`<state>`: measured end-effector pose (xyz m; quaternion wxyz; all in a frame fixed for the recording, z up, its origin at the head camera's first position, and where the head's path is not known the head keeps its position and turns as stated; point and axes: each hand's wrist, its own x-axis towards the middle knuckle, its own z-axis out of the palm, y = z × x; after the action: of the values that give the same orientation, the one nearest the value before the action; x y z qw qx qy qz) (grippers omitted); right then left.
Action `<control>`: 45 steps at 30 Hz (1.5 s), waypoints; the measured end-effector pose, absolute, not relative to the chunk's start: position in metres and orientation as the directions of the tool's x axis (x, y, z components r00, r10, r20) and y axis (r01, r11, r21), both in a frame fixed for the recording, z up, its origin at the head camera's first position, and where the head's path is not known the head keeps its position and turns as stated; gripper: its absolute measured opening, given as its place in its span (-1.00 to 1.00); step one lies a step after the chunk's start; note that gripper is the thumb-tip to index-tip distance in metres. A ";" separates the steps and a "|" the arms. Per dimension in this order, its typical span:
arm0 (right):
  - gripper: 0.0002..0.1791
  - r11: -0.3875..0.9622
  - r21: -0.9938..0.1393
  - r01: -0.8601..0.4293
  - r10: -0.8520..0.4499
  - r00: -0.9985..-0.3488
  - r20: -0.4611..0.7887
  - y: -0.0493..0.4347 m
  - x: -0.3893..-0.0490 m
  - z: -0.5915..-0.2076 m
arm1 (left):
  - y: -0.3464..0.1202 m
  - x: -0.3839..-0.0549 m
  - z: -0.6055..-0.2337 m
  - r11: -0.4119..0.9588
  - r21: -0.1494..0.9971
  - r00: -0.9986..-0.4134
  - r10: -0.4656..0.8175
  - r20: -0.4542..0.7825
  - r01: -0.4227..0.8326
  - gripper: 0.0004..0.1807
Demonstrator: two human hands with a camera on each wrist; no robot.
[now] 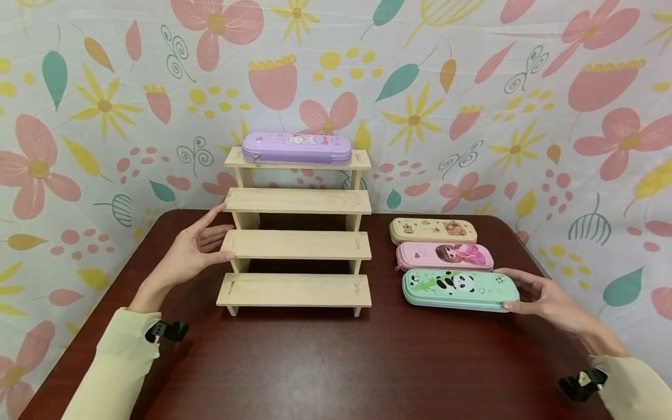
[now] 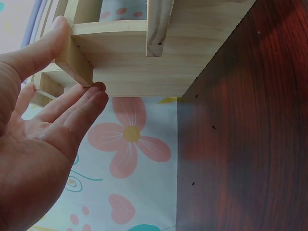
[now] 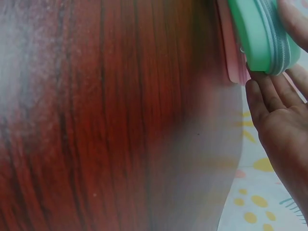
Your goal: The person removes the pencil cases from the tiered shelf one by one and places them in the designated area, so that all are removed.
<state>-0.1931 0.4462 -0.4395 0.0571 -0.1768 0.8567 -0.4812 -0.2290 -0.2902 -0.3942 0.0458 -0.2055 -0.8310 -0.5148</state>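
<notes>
Head view: left hand (image 1: 187, 248), half-spread, pinches wooden rack (image 1: 299, 244); right hand (image 1: 546, 300), half-spread, grips green panda case (image 1: 441, 289); one-ended hold could let case droop.

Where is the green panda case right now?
In the head view, the green panda case is at the right side of the dark red table, just in front of the pink case, with the right hand gripping its right end.
</notes>
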 end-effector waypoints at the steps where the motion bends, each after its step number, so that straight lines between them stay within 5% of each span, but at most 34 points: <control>1: -0.28 0.482 -0.842 -0.243 -0.354 -0.933 0.067 0.446 -0.194 -0.440 | -0.290 -0.229 -0.394 0.385 0.837 -0.911 0.294 0.288 0.389 0.13; 45: -0.26 0.566 -0.771 -0.294 -0.381 -0.922 0.072 0.453 -0.207 -0.449 | -0.291 -0.229 -0.395 0.387 0.835 -0.911 0.290 0.293 0.392 0.14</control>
<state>-0.2066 0.4529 -0.4488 0.0512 -0.1908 0.8833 -0.4251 -0.2295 -0.2910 -0.3950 0.0493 -0.2051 -0.8312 -0.5144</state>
